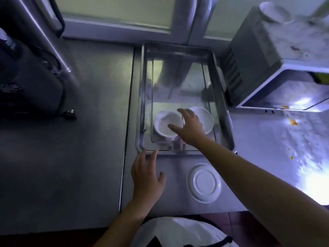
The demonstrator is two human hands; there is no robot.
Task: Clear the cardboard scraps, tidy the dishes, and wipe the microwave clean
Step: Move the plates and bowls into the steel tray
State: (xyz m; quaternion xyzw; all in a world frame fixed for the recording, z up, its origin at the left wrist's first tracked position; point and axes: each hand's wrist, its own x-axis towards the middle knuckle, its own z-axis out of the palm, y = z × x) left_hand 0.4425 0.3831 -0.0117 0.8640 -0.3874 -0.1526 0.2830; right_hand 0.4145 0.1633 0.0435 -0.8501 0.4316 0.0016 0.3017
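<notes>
Two white dishes sit in the near end of the metal tray (223, 104): a bowl (164, 124) at left and a second dish (205, 117) just beside it. The right hand (190, 128) hovers over both, fingers spread wide, gripping nothing. The left hand (146, 177) lies flat, fingertips at the tray's near rim. An overturned plate (204, 182) rests on the counter (71, 157). The soiled microwave (267, 50) stands to the right, with orange crumbs (293, 122) near it.
</notes>
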